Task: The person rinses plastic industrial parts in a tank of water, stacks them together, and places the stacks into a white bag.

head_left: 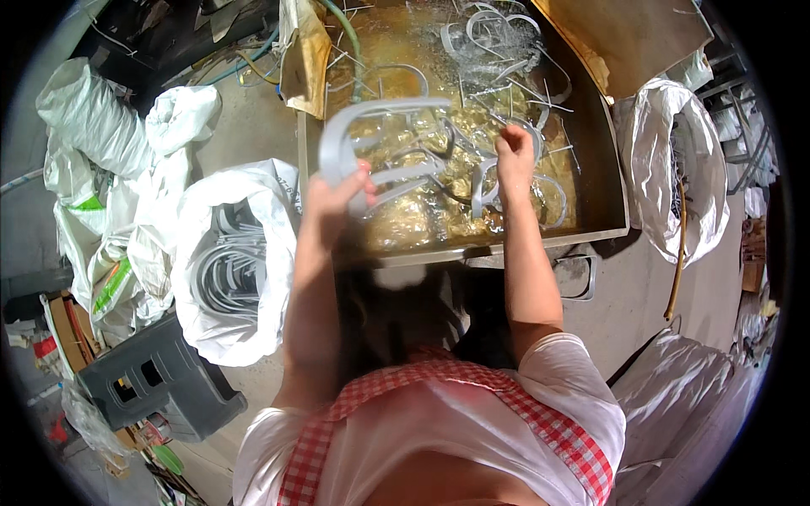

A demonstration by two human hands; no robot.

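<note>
My left hand (342, 192) is closed on a grey curved plastic frame (339, 139), a U-shaped piece held up above the near left side of a metal water tank (620, 181). The piece is slightly blurred. Over the tank's right half, my right hand (515, 164) has its fingers curled into a pinch; what they hold, if anything, I cannot make out. Close by it, several grey curved plastic pieces (477, 190) lie in the rippling, yellowish water (405, 226). More grey pieces (498, 34) sit in splashing water at the far right, among thin sticks.
A white woven sack (190, 278) of stacked grey curved pieces (228, 274) stands left of the tank. Another white sack (713, 169) is at the right, with a thin brown stick (677, 261) against it. A dark grey plastic stool (160, 384) lies lower left. A green hose (350, 42) enters the tank.
</note>
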